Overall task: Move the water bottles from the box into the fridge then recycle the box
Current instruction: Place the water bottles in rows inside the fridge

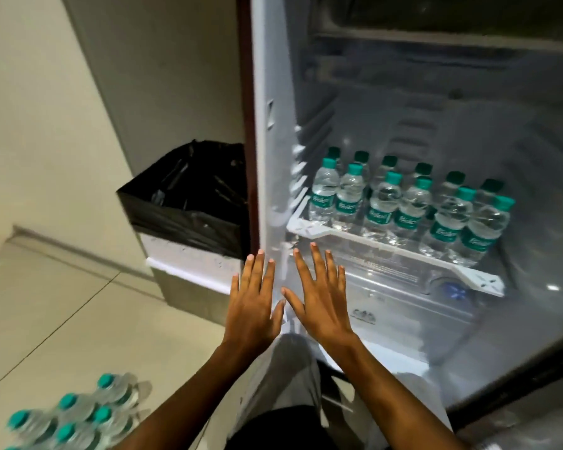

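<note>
Left hand [252, 306]: fingers [253, 271] straight and spread apart, holding nothing. Right hand [322, 302]: fingers [317, 264] likewise straight and spread, holding nothing; the two thumbs nearly meet.

Fridge [403, 336], open: beyond the fingers. Shelf [387, 243]: just past the right fingertips, up and to the right.

Water bottles on shelf [407, 203]: upright, teal caps, two rows.

Loose water bottles [78, 417]: on floor, well back and left of the left hand, blurred.

Bin with black liner [189, 203]: left of the fridge, beyond the left fingertips.
</note>
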Demonstrator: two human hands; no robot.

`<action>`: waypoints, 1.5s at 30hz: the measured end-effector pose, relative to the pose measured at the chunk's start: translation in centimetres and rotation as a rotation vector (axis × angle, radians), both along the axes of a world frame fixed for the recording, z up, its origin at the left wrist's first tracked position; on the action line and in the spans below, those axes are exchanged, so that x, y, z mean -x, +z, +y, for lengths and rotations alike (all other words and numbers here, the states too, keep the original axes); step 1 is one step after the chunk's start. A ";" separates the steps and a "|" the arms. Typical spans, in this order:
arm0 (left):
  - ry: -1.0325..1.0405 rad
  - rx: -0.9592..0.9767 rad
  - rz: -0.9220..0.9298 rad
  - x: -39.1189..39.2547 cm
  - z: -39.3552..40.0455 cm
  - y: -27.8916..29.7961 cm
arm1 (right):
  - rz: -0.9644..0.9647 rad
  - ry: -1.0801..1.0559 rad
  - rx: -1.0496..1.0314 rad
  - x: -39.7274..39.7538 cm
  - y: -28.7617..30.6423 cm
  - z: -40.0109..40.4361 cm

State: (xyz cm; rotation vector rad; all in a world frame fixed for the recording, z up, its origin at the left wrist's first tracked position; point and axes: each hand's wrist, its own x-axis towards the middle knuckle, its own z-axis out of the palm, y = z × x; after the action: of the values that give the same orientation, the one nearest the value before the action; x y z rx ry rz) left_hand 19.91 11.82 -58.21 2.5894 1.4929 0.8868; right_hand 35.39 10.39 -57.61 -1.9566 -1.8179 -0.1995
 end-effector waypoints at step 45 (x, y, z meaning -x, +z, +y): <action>0.989 0.804 0.086 31.2 -18.7 -19.3 | -0.333 1.110 0.812 36.6 -17.0 -8.1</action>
State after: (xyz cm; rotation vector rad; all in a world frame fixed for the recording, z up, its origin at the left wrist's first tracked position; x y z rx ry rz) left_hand -11.26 -6.84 -77.55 1.2861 2.4845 0.0592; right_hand -1.20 2.31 -74.57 -0.9718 -3.2383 0.6978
